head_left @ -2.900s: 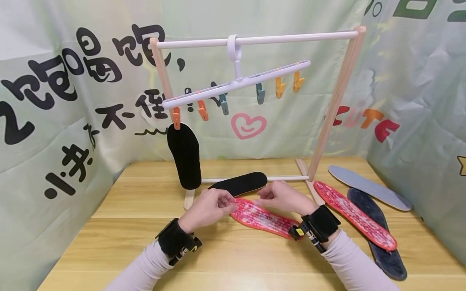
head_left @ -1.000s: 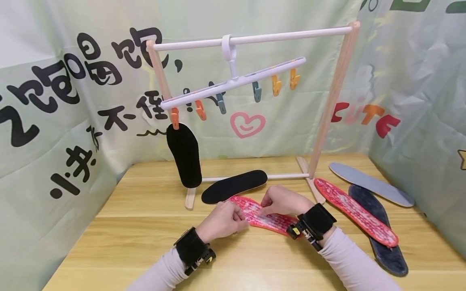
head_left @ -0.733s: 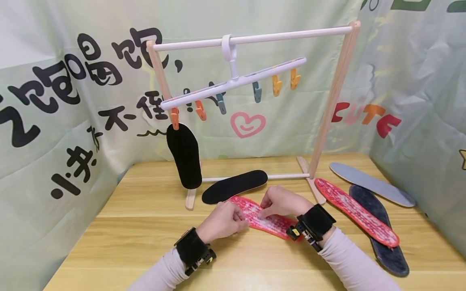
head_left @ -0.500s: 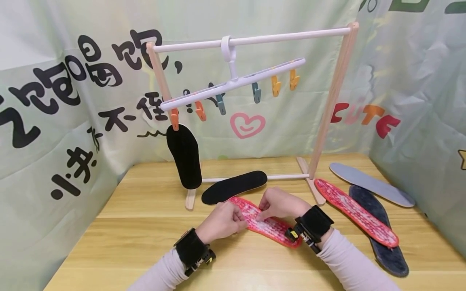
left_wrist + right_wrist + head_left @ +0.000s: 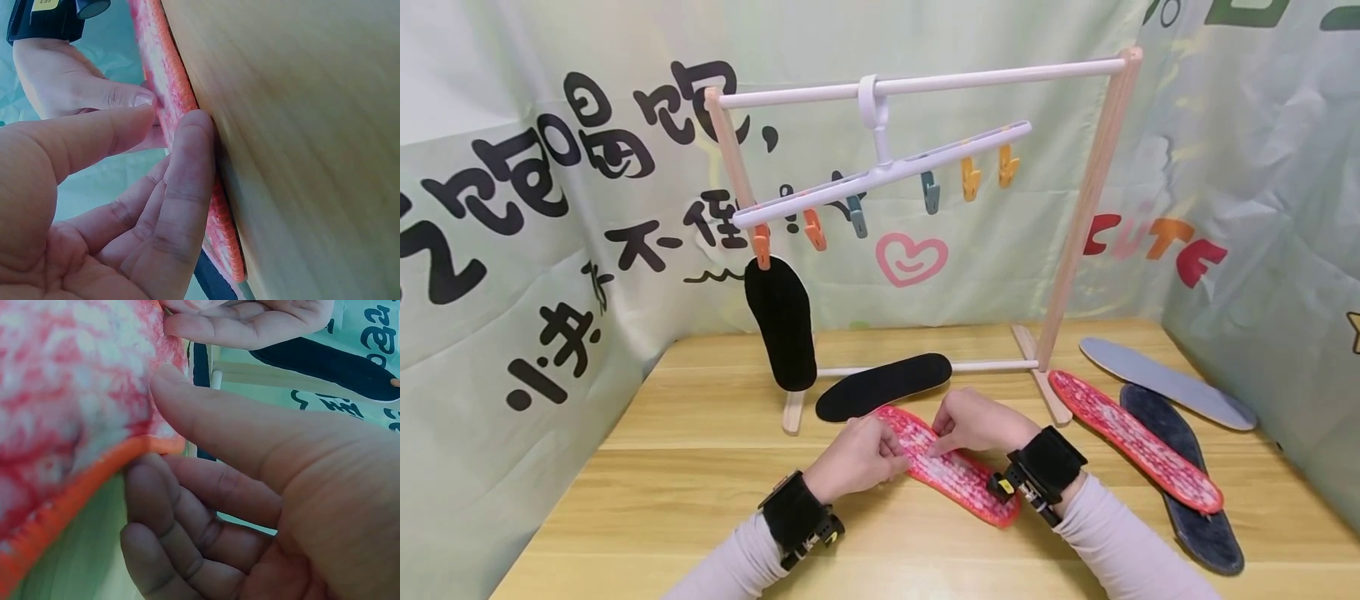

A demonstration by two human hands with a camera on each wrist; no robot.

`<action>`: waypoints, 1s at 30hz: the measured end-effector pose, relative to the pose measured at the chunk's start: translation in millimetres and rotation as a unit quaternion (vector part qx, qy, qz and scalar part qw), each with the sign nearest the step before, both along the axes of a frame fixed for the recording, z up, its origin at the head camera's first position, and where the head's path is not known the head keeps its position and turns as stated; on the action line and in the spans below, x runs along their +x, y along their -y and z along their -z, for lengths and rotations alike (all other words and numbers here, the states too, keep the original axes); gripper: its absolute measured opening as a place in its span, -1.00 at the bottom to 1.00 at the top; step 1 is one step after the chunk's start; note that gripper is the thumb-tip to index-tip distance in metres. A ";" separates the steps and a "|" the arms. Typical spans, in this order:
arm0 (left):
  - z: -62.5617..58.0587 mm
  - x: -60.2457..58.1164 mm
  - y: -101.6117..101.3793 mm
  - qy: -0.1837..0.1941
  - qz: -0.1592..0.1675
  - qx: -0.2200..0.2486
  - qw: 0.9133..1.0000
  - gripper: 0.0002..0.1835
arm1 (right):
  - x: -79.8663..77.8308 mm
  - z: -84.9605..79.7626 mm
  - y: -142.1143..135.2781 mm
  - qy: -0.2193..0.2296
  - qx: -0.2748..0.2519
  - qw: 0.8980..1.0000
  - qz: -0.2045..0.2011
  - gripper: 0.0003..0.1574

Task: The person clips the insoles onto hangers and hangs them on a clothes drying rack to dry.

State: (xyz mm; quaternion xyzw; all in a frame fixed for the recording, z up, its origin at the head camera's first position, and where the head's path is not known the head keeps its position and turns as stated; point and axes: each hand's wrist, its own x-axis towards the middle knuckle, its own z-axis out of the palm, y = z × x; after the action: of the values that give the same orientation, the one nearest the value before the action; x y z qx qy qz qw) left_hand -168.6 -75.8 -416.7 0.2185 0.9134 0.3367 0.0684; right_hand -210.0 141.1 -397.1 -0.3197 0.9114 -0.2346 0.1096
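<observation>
In the head view, a red-and-white patterned insole (image 5: 947, 475) with an orange-red rim lies slanted under both hands. My left hand (image 5: 861, 454) is at its far-left end. The left index finger, fairly straight, overlaps the insole's rim (image 5: 222, 225) in the left wrist view, and the thumb reaches over the top face. My right hand (image 5: 981, 421) pinches the far edge, its thumb on the patterned face and its fingers bent below the orange rim (image 5: 94, 469) in the right wrist view. A black insole (image 5: 883, 386) lies just behind.
A wooden stand (image 5: 1086, 217) carries a white hanger (image 5: 883, 172) with several coloured clips. An orange clip (image 5: 762, 247) holds another black insole (image 5: 782, 325). At right on the table (image 5: 700, 508) lie a grey-blue insole (image 5: 1165, 383), a second red insole (image 5: 1138, 442) and a dark insole (image 5: 1210, 533).
My left hand has shifted right and nearer along the insole, then stayed still. The right hand has settled on its far edge. The insole's right end has swung toward me.
</observation>
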 end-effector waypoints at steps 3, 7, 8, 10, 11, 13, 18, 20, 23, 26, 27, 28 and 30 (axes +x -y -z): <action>0.4 0.5 -0.3 0.008 0.000 0.005 1.000 -0.80 | 0.8 0.5 0.1 0.002 -0.003 1.000 0.002 -0.84; 1.0 1.0 -1.1 0.008 0.000 0.005 1.000 -0.81 | 1.2 1.4 -0.4 0.009 -0.009 1.000 0.007 -0.84; 1.2 1.1 -1.3 0.006 0.001 0.004 1.000 -0.81 | 1.4 1.6 -0.6 0.011 -0.009 1.000 0.008 -0.85; 1.7 1.4 -1.6 0.003 0.002 0.003 1.000 -0.80 | 1.9 1.5 -0.8 0.013 -0.008 1.000 0.013 -0.85; 1.9 1.5 -1.8 0.002 0.003 0.004 1.000 -0.80 | 2.3 1.4 -0.8 0.014 -0.009 1.000 0.016 -0.85; 2.4 1.8 -1.9 0.002 0.004 0.004 1.000 -0.80 | 2.8 1.0 -0.7 0.018 -0.010 1.000 0.019 -0.85; 3.3 2.1 -1.6 -0.002 0.005 0.010 1.000 -0.80 | 2.7 0.1 -1.1 0.022 -0.018 0.999 0.015 -0.80; 3.4 2.0 -1.4 -0.005 0.008 0.014 1.000 -0.81 | 2.2 -0.2 -1.4 0.019 -0.019 1.000 0.009 -0.77; 3.3 1.9 -1.0 -0.006 0.009 0.017 1.000 -0.81 | 1.7 -1.5 -2.0 0.012 -0.013 1.000 -0.002 -0.73; 2.3 1.6 -0.8 -0.002 0.007 0.020 1.000 -0.82 | 1.9 -4.2 -2.5 0.018 -0.009 1.000 -0.008 -0.70; 1.9 1.4 -0.6 -0.001 0.006 0.021 1.000 -0.82 | 2.0 -5.2 -2.7 0.022 -0.009 1.000 -0.009 -0.70; 1.5 1.2 -0.5 -0.003 0.006 0.021 1.000 -0.82 | 2.0 -6.0 -2.8 0.026 -0.010 1.000 -0.011 -0.70; 0.9 0.6 -0.3 -0.008 0.006 0.021 1.000 -0.82 | 1.9 -7.7 -3.0 0.034 -0.012 0.999 -0.012 -0.69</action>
State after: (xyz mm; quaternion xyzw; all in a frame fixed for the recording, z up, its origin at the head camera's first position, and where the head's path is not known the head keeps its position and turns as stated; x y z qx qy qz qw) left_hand -168.0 -75.5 -417.6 0.2276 0.9054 0.3535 0.0586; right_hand -208.1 144.1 -389.4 -0.3239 0.9003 -0.2553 0.1395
